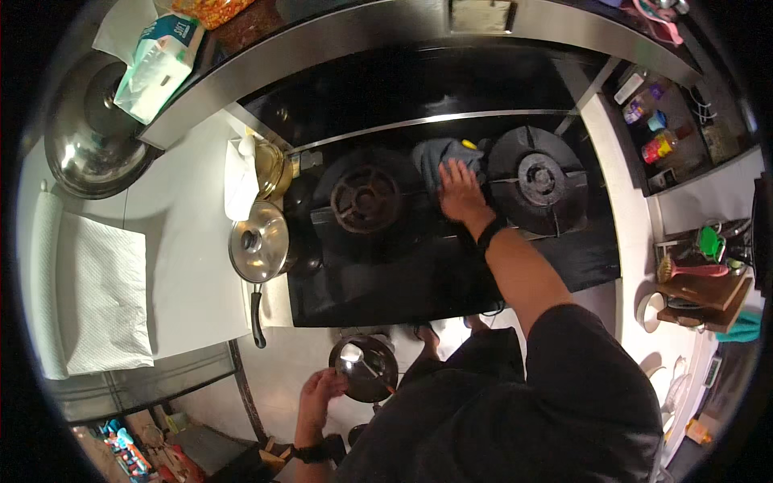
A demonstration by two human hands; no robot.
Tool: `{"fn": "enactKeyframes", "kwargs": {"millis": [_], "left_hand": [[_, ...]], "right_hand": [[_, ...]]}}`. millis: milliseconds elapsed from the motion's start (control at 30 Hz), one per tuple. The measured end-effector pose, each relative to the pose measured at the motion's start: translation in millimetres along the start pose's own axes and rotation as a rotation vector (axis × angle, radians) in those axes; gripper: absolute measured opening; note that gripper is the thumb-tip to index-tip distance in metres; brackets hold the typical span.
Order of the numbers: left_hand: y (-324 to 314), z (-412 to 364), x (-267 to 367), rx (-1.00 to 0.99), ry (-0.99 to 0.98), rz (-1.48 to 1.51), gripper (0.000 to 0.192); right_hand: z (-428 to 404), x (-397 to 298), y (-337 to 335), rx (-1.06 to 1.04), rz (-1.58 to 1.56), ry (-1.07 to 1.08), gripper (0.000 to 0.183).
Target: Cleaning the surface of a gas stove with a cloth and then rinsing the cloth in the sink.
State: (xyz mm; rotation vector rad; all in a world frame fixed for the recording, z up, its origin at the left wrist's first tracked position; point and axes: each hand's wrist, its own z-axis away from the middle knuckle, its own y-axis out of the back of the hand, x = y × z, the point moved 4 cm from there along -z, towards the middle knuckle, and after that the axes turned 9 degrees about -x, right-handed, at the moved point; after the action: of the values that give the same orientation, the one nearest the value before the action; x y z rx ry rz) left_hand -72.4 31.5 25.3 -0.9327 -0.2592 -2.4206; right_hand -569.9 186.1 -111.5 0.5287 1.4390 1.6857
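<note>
On the black glass gas hob (pixel 398 265), my right hand (pixel 462 187) presses a dark grey cloth (pixel 436 158) with its fingers over it. A small yellow patch (pixel 469 144) shows at the cloth's far edge. The cloth lies between the left burner (pixel 365 196), which has a brownish centre, and the right burner (pixel 539 175) with its black pan support. Lower down, my left hand (pixel 323 386) hangs with loosely bent fingers and nothing visible in it. It overlaps the rim of a dark wok (pixel 362 365) below; whether they touch I cannot tell.
A lidded saucepan (pixel 259 241) stands left of the hob, its handle (pixel 258 320) over the counter edge. Paper towel (pixel 105 296) and a large metal wok lid (pixel 96 139) lie further left. A steel ledge (pixel 362 54) runs behind. Bottles (pixel 658 145) fill a right-hand shelf.
</note>
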Motion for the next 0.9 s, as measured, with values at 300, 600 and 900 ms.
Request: {"fn": "enactKeyframes", "kwargs": {"millis": [300, 600, 900], "left_hand": [[-86.1, -57.0, 65.2, -0.335, -0.104, -0.303, 0.039], [-134.3, -19.2, -48.7, -0.283, 0.018, -0.106, 0.032], [-168.7, 54.6, -145.2, -0.172, -0.085, 0.022, 0.035]], "right_hand": [[198.0, 22.3, -13.5, -0.23, 0.111, 0.169, 0.053], [202.1, 41.2, -18.0, 0.033, 0.03, 0.306, 0.051], [327.9, 89.5, 8.2, 0.41, -1.02, 0.147, 0.016]]}}
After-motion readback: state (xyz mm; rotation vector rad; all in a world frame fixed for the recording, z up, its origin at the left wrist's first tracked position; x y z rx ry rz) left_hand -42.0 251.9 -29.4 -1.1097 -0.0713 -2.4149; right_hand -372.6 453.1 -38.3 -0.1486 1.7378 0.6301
